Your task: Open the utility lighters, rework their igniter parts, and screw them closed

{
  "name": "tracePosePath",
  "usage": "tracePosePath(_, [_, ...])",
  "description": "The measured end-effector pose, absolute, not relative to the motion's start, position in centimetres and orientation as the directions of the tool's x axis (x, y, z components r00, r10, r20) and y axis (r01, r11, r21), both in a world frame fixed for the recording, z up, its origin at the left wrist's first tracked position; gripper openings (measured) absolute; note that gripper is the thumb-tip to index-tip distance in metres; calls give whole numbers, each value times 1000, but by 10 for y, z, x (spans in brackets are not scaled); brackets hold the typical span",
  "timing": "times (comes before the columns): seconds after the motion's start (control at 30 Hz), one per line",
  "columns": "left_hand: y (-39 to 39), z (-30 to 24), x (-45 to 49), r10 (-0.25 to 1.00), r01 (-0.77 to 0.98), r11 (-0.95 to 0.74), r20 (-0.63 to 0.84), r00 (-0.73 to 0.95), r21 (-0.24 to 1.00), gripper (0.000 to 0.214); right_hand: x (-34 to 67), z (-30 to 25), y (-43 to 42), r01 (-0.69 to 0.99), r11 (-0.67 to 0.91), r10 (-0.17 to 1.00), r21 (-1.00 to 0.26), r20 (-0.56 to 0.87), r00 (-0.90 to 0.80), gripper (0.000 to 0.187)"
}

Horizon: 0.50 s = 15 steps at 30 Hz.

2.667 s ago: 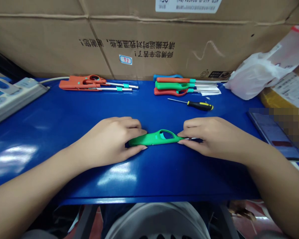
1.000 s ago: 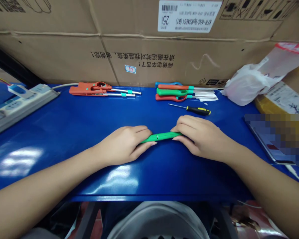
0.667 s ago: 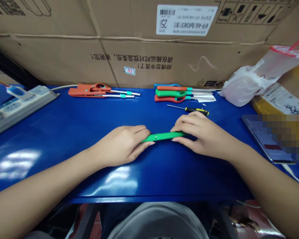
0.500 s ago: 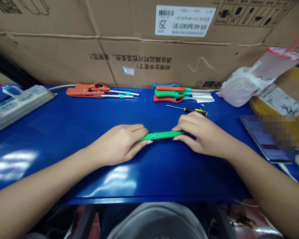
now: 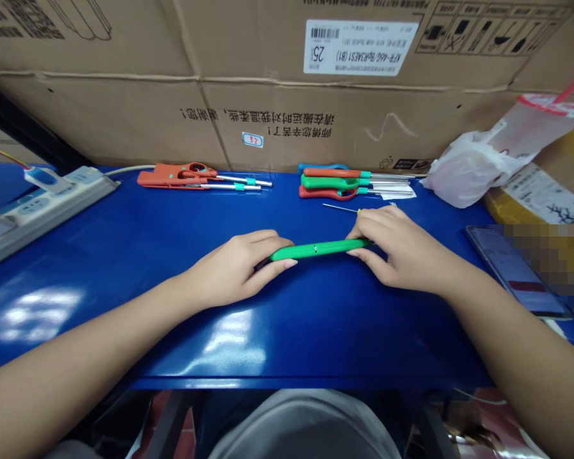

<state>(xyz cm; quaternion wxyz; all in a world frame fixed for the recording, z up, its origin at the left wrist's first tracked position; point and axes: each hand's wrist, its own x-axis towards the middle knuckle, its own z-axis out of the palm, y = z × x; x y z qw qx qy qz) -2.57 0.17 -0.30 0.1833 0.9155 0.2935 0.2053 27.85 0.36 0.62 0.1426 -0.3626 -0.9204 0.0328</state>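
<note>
A green plastic lighter body (image 5: 318,248) is held edge-up just above the blue table (image 5: 287,319), between both hands. My left hand (image 5: 234,264) pinches its left end with fingers closed around it. My right hand (image 5: 397,248) grips the right end, fingers curled over it and hiding that end. A thin screwdriver (image 5: 340,208) lies right behind my right hand; its handle is hidden by the fingers.
Orange lighters (image 5: 191,176) lie at the back left. A stack of orange, green and red lighters (image 5: 344,183) lies at the back centre. A power strip (image 5: 38,197) sits left, a white plastic bag (image 5: 478,169) and a phone (image 5: 511,268) right. Cardboard boxes (image 5: 124,95) wall the back.
The green lighter body has been turned from flat to edge-up and lifted slightly toward the back. My right hand has moved back with it and now covers the screwdriver handle.
</note>
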Motion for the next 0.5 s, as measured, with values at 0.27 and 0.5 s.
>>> tracePosePath(0.27, [-8, -4, -21, 542, 427, -827, 316, 779, 367, 28, 261, -3, -6, 543, 822, 567, -174, 343, -749, 19])
tracePosePath(0.5, [-19, -5, -14, 498, 415, -863, 352, 793, 286, 26, 249, -6, -18, 532, 841, 519, -103, 435, -736, 23])
